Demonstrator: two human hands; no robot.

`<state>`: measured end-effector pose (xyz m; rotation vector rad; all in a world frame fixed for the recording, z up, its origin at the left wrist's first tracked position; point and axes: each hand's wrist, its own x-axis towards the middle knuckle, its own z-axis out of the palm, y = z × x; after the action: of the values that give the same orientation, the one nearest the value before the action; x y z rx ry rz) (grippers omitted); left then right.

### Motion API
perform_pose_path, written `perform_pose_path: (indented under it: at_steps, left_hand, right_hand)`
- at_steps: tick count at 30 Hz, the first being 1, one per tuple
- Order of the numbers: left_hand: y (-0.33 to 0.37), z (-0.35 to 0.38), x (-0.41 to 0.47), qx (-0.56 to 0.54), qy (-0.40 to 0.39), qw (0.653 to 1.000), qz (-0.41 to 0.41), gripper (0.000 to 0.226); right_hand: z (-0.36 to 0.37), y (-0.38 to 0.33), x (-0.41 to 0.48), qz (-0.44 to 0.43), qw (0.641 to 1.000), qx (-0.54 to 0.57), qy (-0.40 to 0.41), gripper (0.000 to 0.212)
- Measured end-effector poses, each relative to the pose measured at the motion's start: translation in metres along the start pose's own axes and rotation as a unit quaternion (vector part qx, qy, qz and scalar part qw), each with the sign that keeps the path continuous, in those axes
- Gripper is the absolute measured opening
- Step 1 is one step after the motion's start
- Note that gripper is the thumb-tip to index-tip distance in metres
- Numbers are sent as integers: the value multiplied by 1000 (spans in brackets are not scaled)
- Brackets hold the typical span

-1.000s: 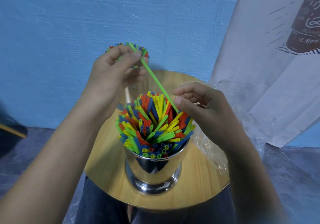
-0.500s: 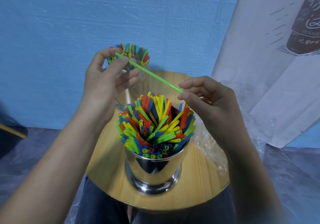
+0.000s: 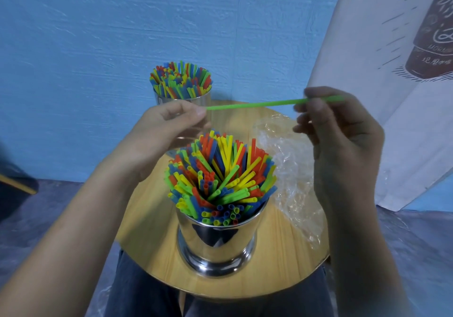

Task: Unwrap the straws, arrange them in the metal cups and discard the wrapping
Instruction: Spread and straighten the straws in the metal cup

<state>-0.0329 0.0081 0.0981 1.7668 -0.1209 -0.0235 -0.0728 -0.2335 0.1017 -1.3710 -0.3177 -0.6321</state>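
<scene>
A single green straw [image 3: 257, 105] is stretched almost level above the table. My left hand [image 3: 166, 130] pinches its left end and my right hand [image 3: 335, 130] pinches it near its right end. Below them the near metal cup [image 3: 217, 245] stands packed with several red, yellow, green and blue straws [image 3: 220, 181]. The far metal cup [image 3: 203, 99] at the table's back, also full of coloured straws [image 3: 181, 80], is partly hidden behind my left hand. Crumpled clear plastic wrapping [image 3: 291, 169] lies on the table's right side.
The cups stand on a small round wooden table [image 3: 282, 267] above my lap. A blue wall rises behind it. A white cloth with a printed bottle [image 3: 404, 96] hangs at the right. Grey floor surrounds the table.
My right hand has drawn the green straw up and to the right, away from the near cup. The straw went from steeply slanted to nearly level. My left hand dropped, uncovering the far cup.
</scene>
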Motion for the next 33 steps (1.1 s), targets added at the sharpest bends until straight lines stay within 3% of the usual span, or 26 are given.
perform_pose_path:
  at_steps: [4,7,11,16,19,23,27,30,33]
  left_hand:
    - [11,-3,-7,94,-122,988,28,35]
    - [16,-1,-8,134,-192,972,14,36]
    - [19,6,-5,176,-161,970,41,28]
    - [22,10,-3,216,-131,966,61,27]
    - [23,10,-2,224,-121,964,79,13]
    - [24,13,-2,242,-104,961,86,9]
    - [22,13,0,261,-94,956,99,9]
    - [20,13,2,259,-91,956,106,7]
    - [22,15,1,238,-78,960,126,10]
  right_hand:
    - [-5,-9,4,-14,996,33,84,15]
    - [-8,-14,6,-32,994,22,101,14]
    - [-8,-12,5,-54,996,-37,63,13]
    - [-2,-2,0,-35,990,-121,-58,15]
    - [2,5,-4,-10,979,-168,-117,9]
    - [5,8,-9,-2,973,-185,-135,24]
    - [3,12,-8,-19,953,-257,-161,10]
    - [2,16,-9,-25,924,-320,-206,16]
    - [2,15,-8,-9,924,-307,-228,18]
